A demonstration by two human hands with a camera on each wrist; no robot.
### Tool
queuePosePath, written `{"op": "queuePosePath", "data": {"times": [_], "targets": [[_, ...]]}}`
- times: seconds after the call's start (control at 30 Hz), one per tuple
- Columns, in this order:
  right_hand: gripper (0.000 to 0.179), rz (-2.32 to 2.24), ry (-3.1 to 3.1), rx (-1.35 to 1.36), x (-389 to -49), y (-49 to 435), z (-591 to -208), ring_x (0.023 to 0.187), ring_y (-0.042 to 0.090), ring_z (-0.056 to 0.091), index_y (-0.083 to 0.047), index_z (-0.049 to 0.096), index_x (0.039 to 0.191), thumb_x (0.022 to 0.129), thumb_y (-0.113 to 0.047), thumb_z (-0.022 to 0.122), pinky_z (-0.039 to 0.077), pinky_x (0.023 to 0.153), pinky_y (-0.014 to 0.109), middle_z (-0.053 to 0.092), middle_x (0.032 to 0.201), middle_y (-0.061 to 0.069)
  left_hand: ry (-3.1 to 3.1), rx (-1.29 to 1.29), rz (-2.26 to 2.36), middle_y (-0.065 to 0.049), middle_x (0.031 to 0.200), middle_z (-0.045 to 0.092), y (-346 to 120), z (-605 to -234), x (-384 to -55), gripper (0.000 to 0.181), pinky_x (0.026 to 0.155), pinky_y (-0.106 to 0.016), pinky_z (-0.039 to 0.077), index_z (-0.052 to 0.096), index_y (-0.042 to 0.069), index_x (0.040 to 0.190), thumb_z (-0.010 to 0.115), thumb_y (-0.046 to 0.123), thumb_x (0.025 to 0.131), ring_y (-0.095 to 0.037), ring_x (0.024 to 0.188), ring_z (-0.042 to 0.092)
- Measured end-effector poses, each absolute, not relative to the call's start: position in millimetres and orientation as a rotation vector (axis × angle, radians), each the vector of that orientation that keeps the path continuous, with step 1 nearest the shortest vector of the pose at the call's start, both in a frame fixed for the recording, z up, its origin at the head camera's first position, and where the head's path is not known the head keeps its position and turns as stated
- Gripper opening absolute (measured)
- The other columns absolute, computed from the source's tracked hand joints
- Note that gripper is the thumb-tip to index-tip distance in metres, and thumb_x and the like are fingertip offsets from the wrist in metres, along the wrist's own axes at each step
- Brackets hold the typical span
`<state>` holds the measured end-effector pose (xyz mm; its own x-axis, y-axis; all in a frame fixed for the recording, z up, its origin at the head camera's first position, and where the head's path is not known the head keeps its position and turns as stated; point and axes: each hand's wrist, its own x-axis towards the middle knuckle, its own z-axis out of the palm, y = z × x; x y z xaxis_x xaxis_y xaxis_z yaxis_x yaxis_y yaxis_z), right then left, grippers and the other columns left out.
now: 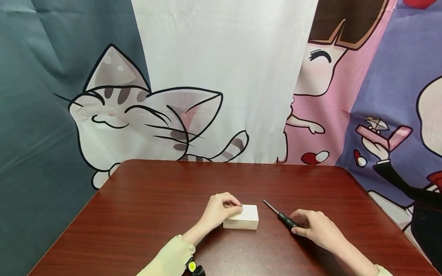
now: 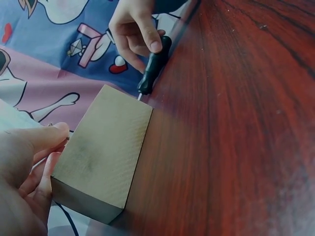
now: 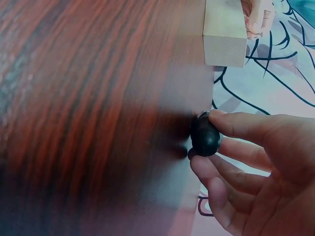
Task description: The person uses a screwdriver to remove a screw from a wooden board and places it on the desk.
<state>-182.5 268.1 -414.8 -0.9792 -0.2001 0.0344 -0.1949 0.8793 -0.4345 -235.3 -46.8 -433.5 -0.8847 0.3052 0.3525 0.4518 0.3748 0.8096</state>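
Observation:
A pale wooden block [image 1: 243, 219] lies on the table, left of the screwdriver. My left hand [image 1: 219, 209] is at its top left, thumb and fingertips pinching a small metal screw [image 1: 241, 205] right over the block's top face. Most of the screw is hidden by the fingers. To the right, my right hand [image 1: 319, 228] holds the screwdriver [image 1: 286, 220] by the end of its dark handle, between thumb and fingers. The metal shaft points away and leftward, close over the table. In the right wrist view the rounded handle end [image 3: 205, 140] sits between the fingertips.
The reddish-brown wooden table [image 1: 165, 188] has rounded far corners. Behind it hangs a cloth printed with a cartoon cat [image 1: 127, 119] and cartoon figures. A dark strap device [image 1: 195, 267] is on my left wrist.

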Motion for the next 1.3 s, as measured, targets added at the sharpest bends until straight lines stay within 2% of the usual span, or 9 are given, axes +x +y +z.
{"op": "queuePosePath", "data": {"times": [0.3, 0.57, 0.83, 1.07, 1.3], "targets": [[0.026, -0.705, 3.019, -0.314, -183, 268, -414, 0.074, -0.003, 0.06, -0.026, 0.071, 0.1, 0.077, -0.03, 0.083, 0.047, 0.063, 0.026, 0.071, 0.083, -0.014, -2.465, -0.649, -1.519, 0.003, 0.077, 0.072, -45, -437, -235, 0.008, 0.062, -0.013, 0.049, 0.077, 0.018, 0.076, 0.085, 0.018, 0.076, 0.005, 0.064, 0.059], [0.027, -0.698, 3.017, -0.309, -183, 268, -414, 0.069, -0.003, 0.056, -0.025, 0.071, 0.101, 0.077, -0.029, 0.083, 0.045, 0.061, 0.024, 0.07, 0.08, -0.014, -2.458, -0.649, -1.515, 0.004, 0.075, 0.071, -46, -438, -236, 0.01, 0.061, -0.013, 0.05, 0.075, 0.019, 0.075, 0.085, 0.019, 0.075, 0.007, 0.062, 0.057], [0.028, -0.69, 3.015, -0.301, -183, 267, -414, 0.07, -0.002, 0.056, -0.025, 0.071, 0.101, 0.076, -0.029, 0.083, 0.045, 0.061, 0.025, 0.07, 0.081, -0.014, -2.516, -0.739, -1.572, 0.001, 0.082, 0.072, -51, -433, -239, 0.008, 0.063, -0.015, 0.052, 0.078, 0.018, 0.081, 0.084, 0.019, 0.077, 0.004, 0.067, 0.061], [0.027, -0.689, 3.016, -0.313, -183, 268, -415, 0.072, -0.003, 0.058, -0.025, 0.071, 0.101, 0.077, -0.029, 0.083, 0.046, 0.063, 0.025, 0.071, 0.083, -0.014, -2.576, -0.853, -1.526, 0.001, 0.088, 0.073, -56, -429, -242, 0.007, 0.067, -0.014, 0.05, 0.079, 0.017, 0.088, 0.081, 0.016, 0.081, 0.002, 0.073, 0.06], [0.026, -0.685, 3.024, -0.347, -183, 268, -415, 0.072, -0.004, 0.058, -0.025, 0.071, 0.101, 0.077, -0.029, 0.082, 0.047, 0.063, 0.024, 0.071, 0.083, -0.014, -2.573, -0.885, -1.484, 0.003, 0.088, 0.073, -57, -429, -243, 0.006, 0.067, -0.015, 0.047, 0.079, 0.018, 0.088, 0.079, 0.015, 0.082, 0.003, 0.074, 0.06]]}}
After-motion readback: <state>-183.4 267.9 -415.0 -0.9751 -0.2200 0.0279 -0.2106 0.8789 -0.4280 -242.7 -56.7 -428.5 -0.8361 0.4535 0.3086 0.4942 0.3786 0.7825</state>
